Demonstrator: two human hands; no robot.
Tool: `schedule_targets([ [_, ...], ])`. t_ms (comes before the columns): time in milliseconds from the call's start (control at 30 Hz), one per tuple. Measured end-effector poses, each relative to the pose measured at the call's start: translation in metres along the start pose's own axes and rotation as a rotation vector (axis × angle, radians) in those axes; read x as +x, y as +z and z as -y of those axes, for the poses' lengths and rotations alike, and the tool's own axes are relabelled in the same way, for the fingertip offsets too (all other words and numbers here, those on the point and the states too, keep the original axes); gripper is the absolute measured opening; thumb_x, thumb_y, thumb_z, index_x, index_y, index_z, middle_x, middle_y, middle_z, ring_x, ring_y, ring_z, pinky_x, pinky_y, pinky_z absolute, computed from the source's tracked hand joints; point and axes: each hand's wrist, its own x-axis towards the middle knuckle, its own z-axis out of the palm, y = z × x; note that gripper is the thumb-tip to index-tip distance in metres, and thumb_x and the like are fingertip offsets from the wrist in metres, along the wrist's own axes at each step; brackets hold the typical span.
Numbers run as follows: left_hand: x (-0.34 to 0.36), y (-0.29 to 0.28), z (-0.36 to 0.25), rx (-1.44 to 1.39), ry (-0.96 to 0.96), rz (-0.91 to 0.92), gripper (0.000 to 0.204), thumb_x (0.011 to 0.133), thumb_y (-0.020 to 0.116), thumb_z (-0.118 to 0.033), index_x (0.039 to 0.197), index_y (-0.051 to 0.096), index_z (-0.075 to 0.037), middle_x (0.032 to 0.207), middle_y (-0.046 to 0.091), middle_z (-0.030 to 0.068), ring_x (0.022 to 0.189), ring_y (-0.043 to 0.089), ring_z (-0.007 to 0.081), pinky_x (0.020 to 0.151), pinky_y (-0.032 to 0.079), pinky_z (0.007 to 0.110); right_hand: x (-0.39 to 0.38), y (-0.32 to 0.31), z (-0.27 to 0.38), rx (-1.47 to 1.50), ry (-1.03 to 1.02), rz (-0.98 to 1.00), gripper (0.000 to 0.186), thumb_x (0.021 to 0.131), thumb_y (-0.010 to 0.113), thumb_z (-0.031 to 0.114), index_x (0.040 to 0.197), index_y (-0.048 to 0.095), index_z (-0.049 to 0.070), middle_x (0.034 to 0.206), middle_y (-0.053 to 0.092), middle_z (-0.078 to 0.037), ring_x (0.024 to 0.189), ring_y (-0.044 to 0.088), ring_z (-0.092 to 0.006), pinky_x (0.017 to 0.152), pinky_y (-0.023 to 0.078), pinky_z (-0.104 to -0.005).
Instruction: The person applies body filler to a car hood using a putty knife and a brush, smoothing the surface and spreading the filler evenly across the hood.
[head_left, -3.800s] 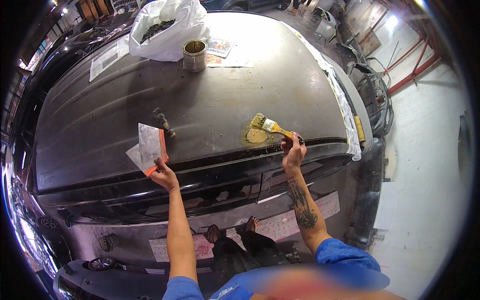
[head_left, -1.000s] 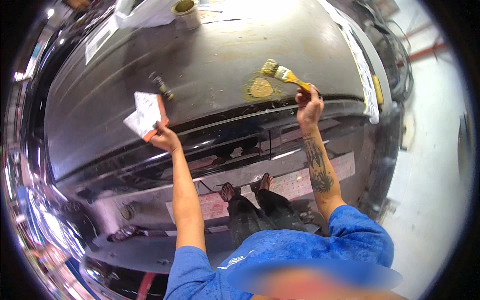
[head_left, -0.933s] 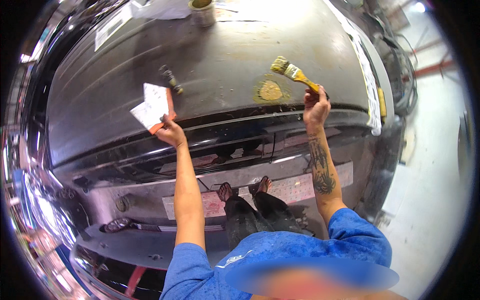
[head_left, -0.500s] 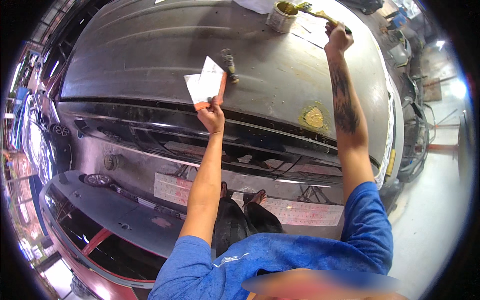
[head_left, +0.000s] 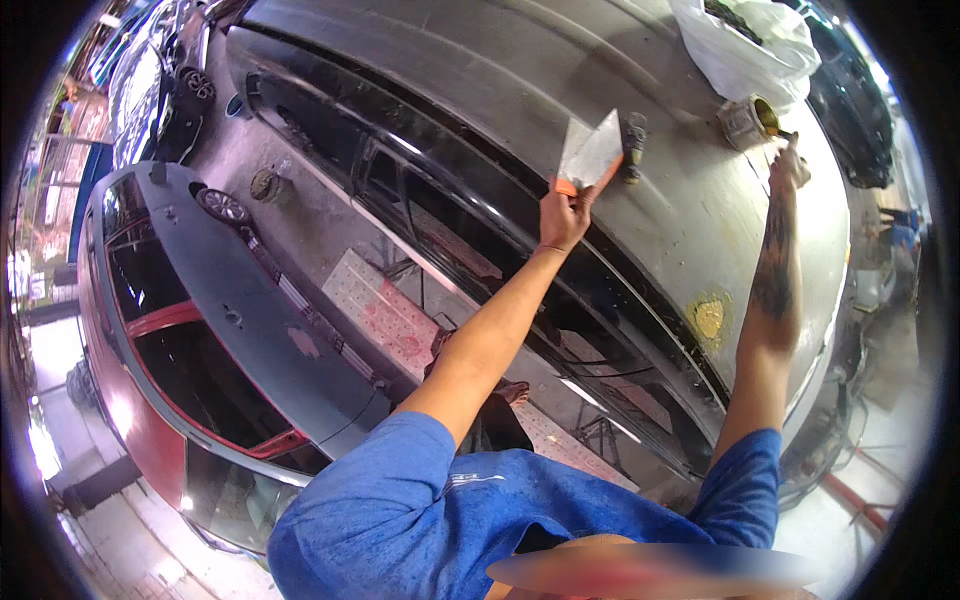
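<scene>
My left hand is closed around two putty spreaders, pale flat blades with orange edges, held upright and fanned apart above the grey car roof. My right hand grips a paste-smeared stick at the mouth of a stained metal can. The stick's far end is hidden in the can, where yellow-green paste coats the inner wall. Just right of the spreaders lies a dark, smeared, elongated object whose kind I cannot tell. A patch of yellow paste sits on the roof nearer me.
A white plastic bag stands behind the can. My feet are on a perforated platform beside the car. A second car, grey and red, is parked at the left. A small bucket stands on the floor between the cars.
The view has turned, so the car runs diagonally. The stick's paste-covered end, earlier lifted beside the can, is now inside it. The left hand still holds the spreaders.
</scene>
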Motion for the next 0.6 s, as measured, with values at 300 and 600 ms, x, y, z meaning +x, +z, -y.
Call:
schedule_targets([
  [300,0.002,0.002,0.009,-0.078,-0.044,0.047,0.033,0.092,0.067,-0.026,0.104,0.052,0.002,0.077,0.065,0.0183,0.069,0.066,0.0394,0.056,0.050,0.042,-0.265,-0.153,-0.008,1.223,0.296,0.584,0.057,0.105,0.034,0.046,0.120,0.059,-0.003,0.087,0.049,-0.006,0.073,0.037,-0.0188,0.066,0.034,-0.0327],
  [600,-0.058,-0.038,-0.172,-1.059,-0.872,-0.048,0.025,0.098,0.061,-0.022,0.112,0.049,-0.005,0.091,0.064,0.0066,0.073,0.063,0.0140,0.057,0.056,0.028,-0.435,-0.171,0.059,1.387,0.097,0.544,0.075,0.097,0.041,0.062,0.134,0.052,-0.002,0.101,0.055,-0.013,0.088,0.050,-0.0241,0.079,0.044,-0.0379],
])
